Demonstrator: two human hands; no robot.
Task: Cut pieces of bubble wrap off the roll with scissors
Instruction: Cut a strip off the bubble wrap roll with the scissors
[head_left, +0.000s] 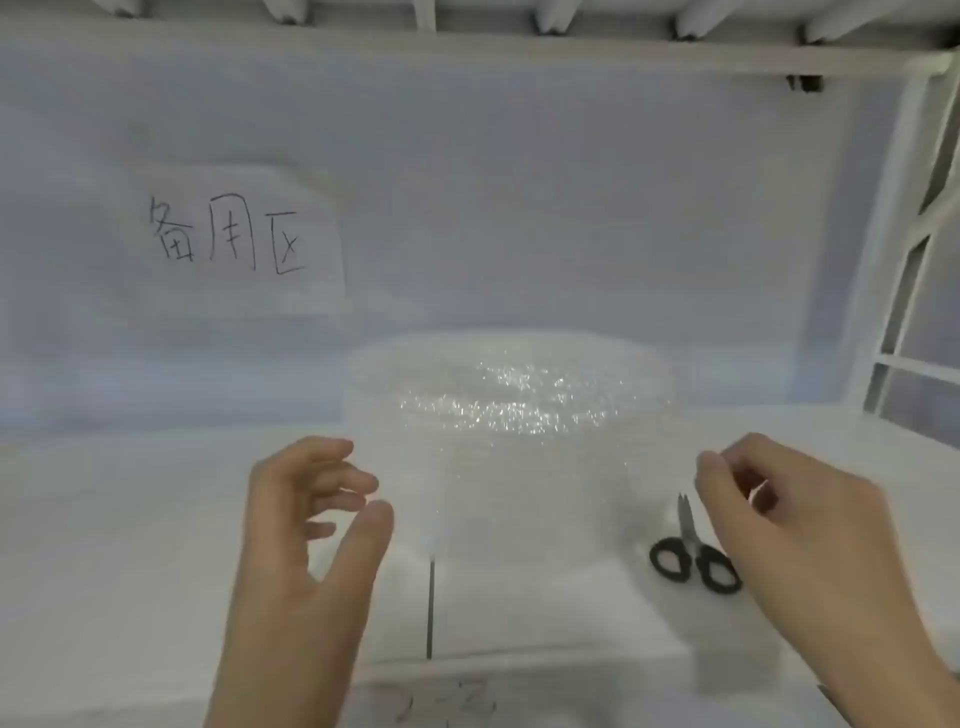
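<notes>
Two bare hands hover over a white work surface (104, 571), one at each side of a sheet of clear bubble wrap. Farthest left, on the pale back wall, hangs a white paper sign with dark handwritten characters (228, 236). Next comes the left hand (306, 525), fingers spread and loosely curled, gripping nothing, just beside the sheet's left edge. Between the hands sits the glittering roll of translucent bubble wrap (509, 395), lying at the back of the surface with a loose length (524, 519) drawn forward toward the person. To the right of that sheet, black-handled scissors with short metal blades (693, 556) lie flat and untouched, blades pointing away. Rightmost, the right hand (779, 509) has thumb and fingertips pinched together by the sheet's right edge; whether film is caught between them I cannot tell. Judging by this, the step is pulling out and squaring a length; next the right hand would need to pick up the scissors while the left steadies the sheet.
</notes>
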